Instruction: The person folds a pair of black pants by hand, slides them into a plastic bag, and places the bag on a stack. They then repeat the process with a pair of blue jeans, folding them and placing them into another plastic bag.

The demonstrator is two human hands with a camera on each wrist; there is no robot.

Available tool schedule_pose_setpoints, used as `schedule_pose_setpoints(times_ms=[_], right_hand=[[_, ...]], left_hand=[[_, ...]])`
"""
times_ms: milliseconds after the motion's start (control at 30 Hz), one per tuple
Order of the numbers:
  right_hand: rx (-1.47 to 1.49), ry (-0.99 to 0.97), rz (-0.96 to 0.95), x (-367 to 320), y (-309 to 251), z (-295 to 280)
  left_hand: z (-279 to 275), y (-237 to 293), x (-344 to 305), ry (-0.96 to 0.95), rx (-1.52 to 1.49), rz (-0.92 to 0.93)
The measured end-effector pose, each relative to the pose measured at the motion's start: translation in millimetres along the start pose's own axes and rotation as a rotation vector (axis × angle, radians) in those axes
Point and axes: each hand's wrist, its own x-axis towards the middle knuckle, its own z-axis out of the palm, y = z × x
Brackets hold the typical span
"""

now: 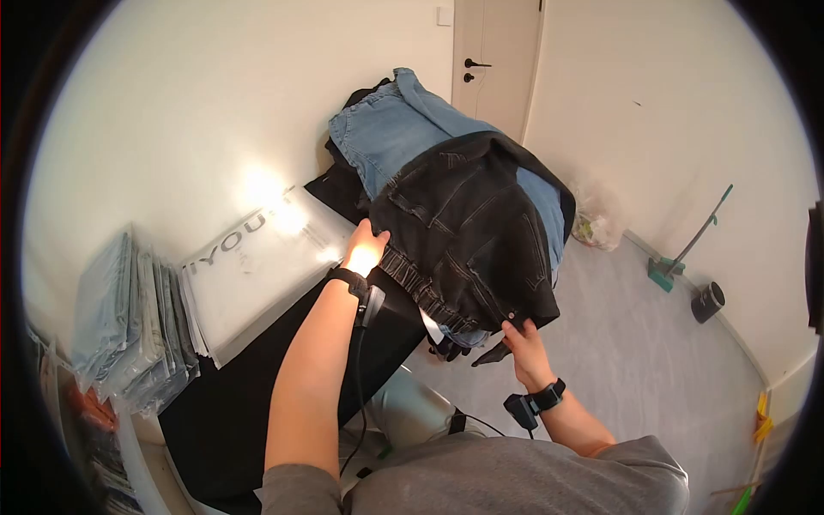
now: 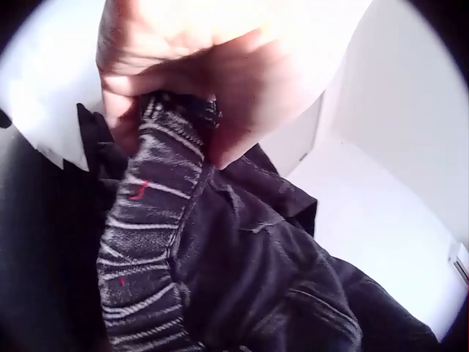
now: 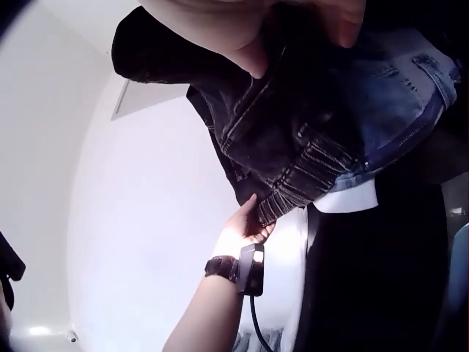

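Fingers (image 2: 119, 111), left and right, tight around black denim (image 1: 451, 202)

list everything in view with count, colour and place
blue clothing: count unclear, blue, centre heap
denim garment: 1, black, over blue clothing
table: 1, black, lower left
printed packaging: stack, white, left side
wrapped clothes: stack, blue and grey, far left
door: 1, pale, top
light switch: 1, white, beside door
clear bag: 1, whitish, right of clothing
long-handled tool: 1, green, right floor
container: 1, black, beside tool
shirt: 1, grey, bottom
wrist cameras: 2, dark, one per arm
left hand: 1, bare, gripping garment
right hand: 1, bare, gripping garment
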Motion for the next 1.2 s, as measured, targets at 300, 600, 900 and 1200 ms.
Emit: schedule_pose_setpoints(times_ms=[300, 600, 900, 1200], right_hand=[[0.428, -0.106, -0.368, -29, -74, -30], [0.248, 0.426, -0.855, -133, -190, -149], [0.249, 0.128, -1.074, -188, -220, -210], [-0.04, 0.49, -1.341, -239, -274, -265]], left_hand=[[-14, 127, -70, -0.156, -0.363, 0.514], [25, 224, -147, -0.966, -0.946, 0.46], [-4, 283, -177, -0.78, -0.723, 0.674], [-7, 335, -220, -0.444, -0.616, 0.736]])
